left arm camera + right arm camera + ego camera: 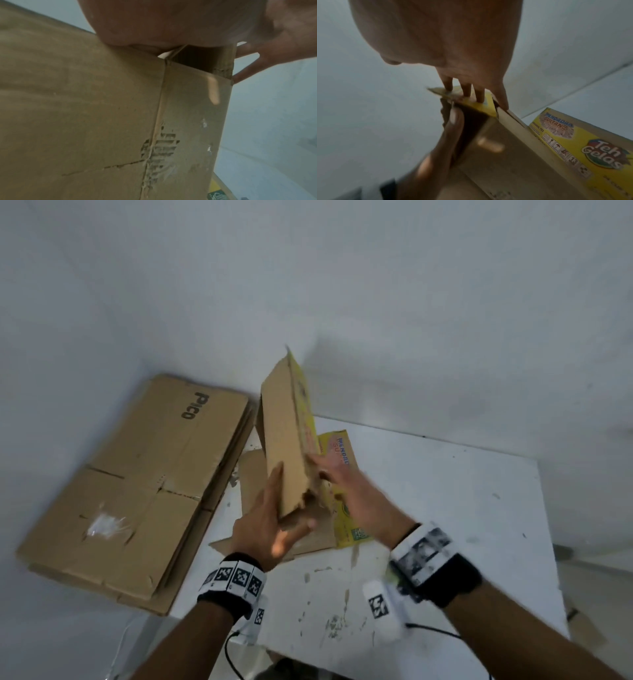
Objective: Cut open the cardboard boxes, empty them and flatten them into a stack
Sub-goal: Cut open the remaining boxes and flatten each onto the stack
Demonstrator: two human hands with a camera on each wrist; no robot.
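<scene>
— White walls [342,285] behind, white paint-flecked table [445,508] in front. Confirmed?

— Confirmed. Dried smears and chips across the near part of the top.

— Location of the Teh Gelas box [284,433]?

— Over the far left part of the table, just right of the stack of flattened boxes [137,474]. Raised steeply on end, brown inner face leftward, yellow printed face rightward. Further yellow panel [352,525] spread flat on the table below, brown flap [251,474] flat beside it. Print legible in the right wrist view: Teh Gelas, Original Tea.

— State of the left hand [267,525]?

— Grasping the raised section at its lower end: fingers [277,477] laid straight up the brown face, thumb [301,525] hooked under the ragged bottom edge.

— State of the right hand [339,477]?

— Released, not clenched. Straight fingers [465,90] pressed tip-first against the yellow face, opposite the left palm. Blurred in the head view.

— Condition of the board?

— Outer liner torn along one crease, corrugation [161,146] exposed; thin split running off from the tear.

— Details of the stack?

— Lying flat at the left, touched by neither hand. Several brown sheets, top one marked PICO and bearing a patch of clear tape [102,525]. Whether fully supported by the table: cannot tell.

— Anything else in view?

— Black wristbands [236,577] with white square-code tags on both wrists; thin black cable [229,655] hanging below the near table edge.
</scene>
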